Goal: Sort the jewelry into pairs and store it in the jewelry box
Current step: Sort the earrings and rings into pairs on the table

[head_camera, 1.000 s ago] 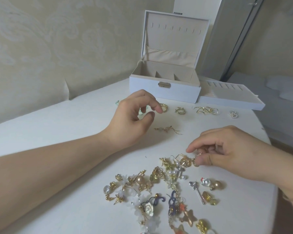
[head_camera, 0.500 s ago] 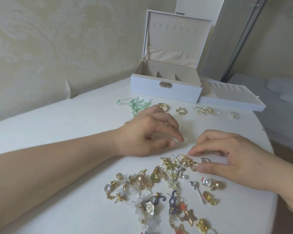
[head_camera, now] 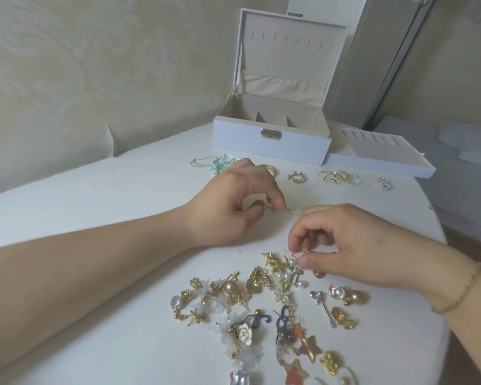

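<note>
I'm wearing the single camera on my head; it's looking forward and down, close over the white table (head_camera: 122,195), toward the wall.

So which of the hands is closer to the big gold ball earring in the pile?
The right. The right hand pinches jewelry just up and right of the gold ball earring; the left hand is farther up the table.

white table (head_camera: 95,207) | jewelry box (head_camera: 272,143) | tray (head_camera: 378,159) | loose jewelry pile (head_camera: 264,301)
</note>
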`<state>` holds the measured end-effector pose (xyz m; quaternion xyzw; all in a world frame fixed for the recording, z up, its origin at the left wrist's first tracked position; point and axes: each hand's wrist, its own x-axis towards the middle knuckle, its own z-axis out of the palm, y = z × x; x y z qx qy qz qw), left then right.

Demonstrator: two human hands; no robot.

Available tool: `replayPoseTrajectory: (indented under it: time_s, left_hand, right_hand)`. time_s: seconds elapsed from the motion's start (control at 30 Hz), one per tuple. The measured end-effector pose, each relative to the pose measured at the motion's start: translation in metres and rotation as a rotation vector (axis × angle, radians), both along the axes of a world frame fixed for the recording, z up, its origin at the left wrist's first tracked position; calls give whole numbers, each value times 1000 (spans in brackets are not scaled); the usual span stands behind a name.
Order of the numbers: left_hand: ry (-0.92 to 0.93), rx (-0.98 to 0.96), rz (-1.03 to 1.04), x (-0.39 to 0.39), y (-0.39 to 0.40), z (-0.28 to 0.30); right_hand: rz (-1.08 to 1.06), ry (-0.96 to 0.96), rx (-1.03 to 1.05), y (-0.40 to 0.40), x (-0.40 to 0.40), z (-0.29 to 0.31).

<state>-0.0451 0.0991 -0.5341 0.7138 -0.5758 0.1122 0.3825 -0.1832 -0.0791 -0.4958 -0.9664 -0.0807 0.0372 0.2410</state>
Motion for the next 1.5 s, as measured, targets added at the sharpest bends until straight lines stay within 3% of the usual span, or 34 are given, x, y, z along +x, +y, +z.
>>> replayPoseTrajectory:
  time_s: [0.17,0.37,0.43,0.57,0.63,0.9,0.97,1.07,1.13,1.37,1.5]
  left_hand:
    - [21,2,-5,0,0,-1]
    - [50,-11,0,-1,-1,0]
    - [56,-24,-13,-3,-1,1]
    - [82,-33,-64,-9,1,6]
    - [67,-37,-76,-10,1,5]
    - [76,-92,-21,-6,0,1]
    - [111,-81,-9,-6,1,2]
    - [147,-88,-9,-5,1,3]
    - [171,-101,0,-5,1,3]
    - [203,-137,10,-4,-1,3]
    - [222,-136,2,-5,-1,3]
  right_hand:
    - [-66,40,38,2,0,3]
    - [-94,-108,-245,8,-3,6]
    - [-139,-191,-170,7,-2,8]
    - [-273,-314,223,14,-3,18]
    - [-297,-324,313,20,-3,21]
    - [-299,-361,242,23,1,17]
    - [-256,-320,175,11,-3,21]
    - [-109,-112,-89,-8,-12,24]
    - [-23,-39,-116,-13,-16,19]
    - [188,-199,-50,25,-16,10]
    - [377,-186,-189,50,-15,0]
